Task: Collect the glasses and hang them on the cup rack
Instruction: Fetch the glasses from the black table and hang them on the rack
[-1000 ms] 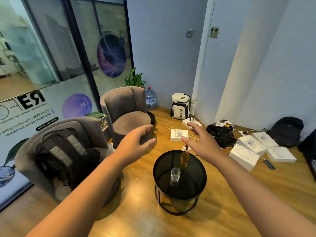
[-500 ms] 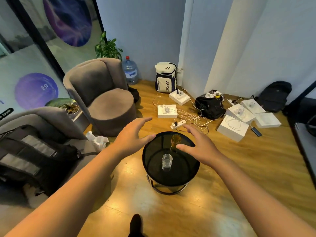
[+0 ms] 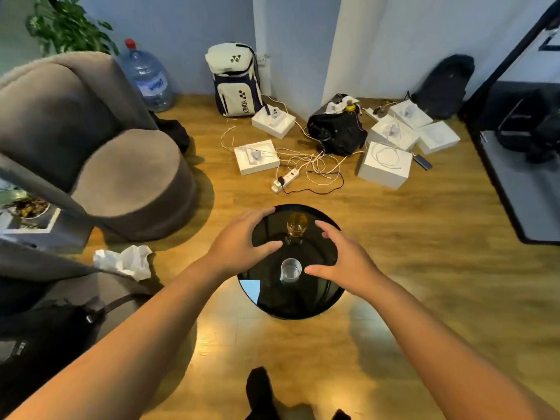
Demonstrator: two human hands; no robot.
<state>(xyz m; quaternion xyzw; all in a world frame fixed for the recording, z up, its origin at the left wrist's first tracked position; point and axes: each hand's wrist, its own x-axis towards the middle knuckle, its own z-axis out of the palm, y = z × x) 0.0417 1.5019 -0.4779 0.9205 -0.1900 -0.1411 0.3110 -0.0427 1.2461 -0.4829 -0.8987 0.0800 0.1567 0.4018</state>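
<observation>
Two glasses stand on a small round black table: an amber glass at the far side and a clear glass nearer me. My left hand hovers over the table's left part, fingers spread, left of the amber glass and holding nothing. My right hand hovers on the right, fingers spread, its thumb close beside the clear glass without touching it. No cup rack is in view.
A grey armchair stands at the left, a second chair with a black backpack near left. White boxes, a power strip with cables, bags and a water bottle litter the far floor. My foot is below the table.
The view has tilted down and come closer to the table. Both hands have dropped from in front of me to just above the tabletop, either side of the glasses.
</observation>
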